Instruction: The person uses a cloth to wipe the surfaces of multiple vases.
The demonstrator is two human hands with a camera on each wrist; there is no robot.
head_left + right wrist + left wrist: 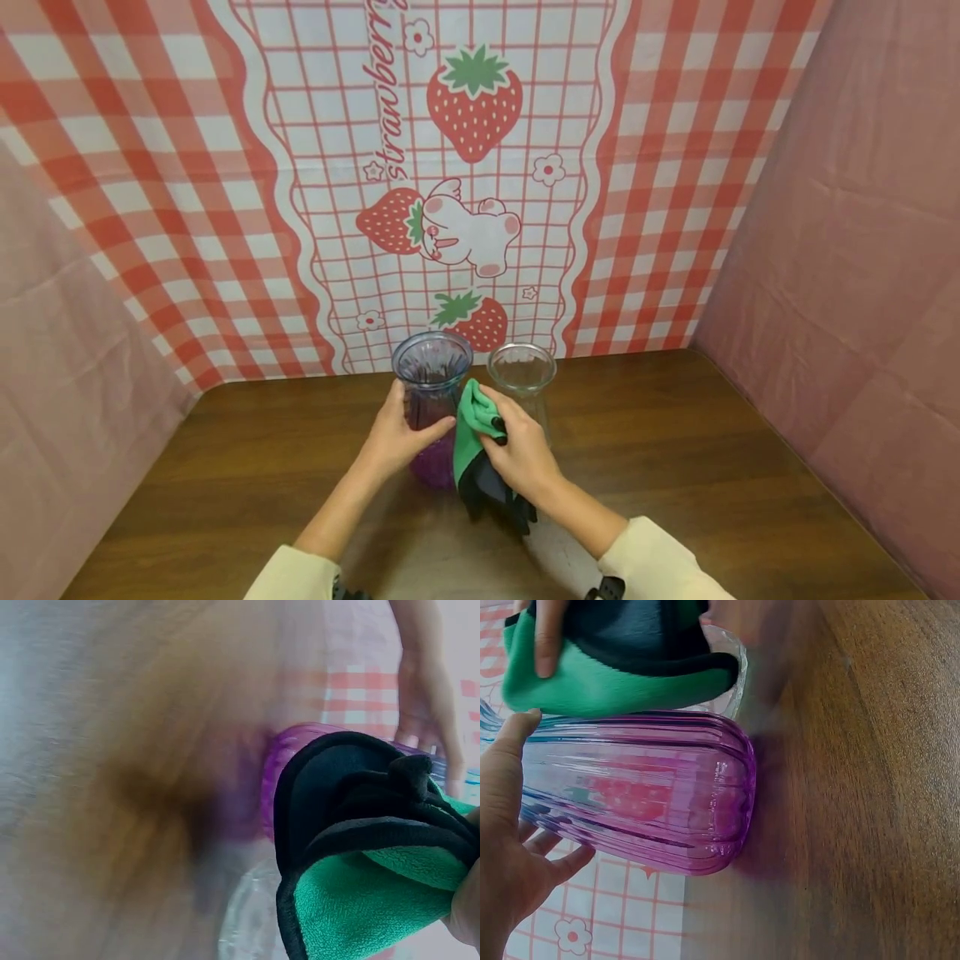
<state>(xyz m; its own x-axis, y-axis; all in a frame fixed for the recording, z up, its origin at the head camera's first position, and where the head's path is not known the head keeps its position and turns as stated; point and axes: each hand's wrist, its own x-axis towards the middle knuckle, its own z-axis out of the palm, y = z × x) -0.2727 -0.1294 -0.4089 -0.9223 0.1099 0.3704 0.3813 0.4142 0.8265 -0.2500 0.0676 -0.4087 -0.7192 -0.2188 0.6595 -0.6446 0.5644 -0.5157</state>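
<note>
A ribbed glass vase [432, 367], blue at the rim and purple toward its base, stands upright on the wooden table. My left hand [393, 435] holds it below the flared rim, thumb on the near side and fingers around the far left. With my right hand [522, 454] I pinch a folded cloth [471, 421], green with a dark grey side and black edging. It hangs down against the vase's right side. In the left wrist view the cloth [615, 682] lies along the purple vase [652, 795]. The right wrist view shows the cloth's dark folds covering much of the vase.
A clear glass vase [522, 367] stands just right of the coloured one, partly behind my right hand. Behind both hangs a red checked strawberry cloth [480, 208] at the far edge of the wooden table [675, 467]. Pink fabric [847, 275] walls the sides.
</note>
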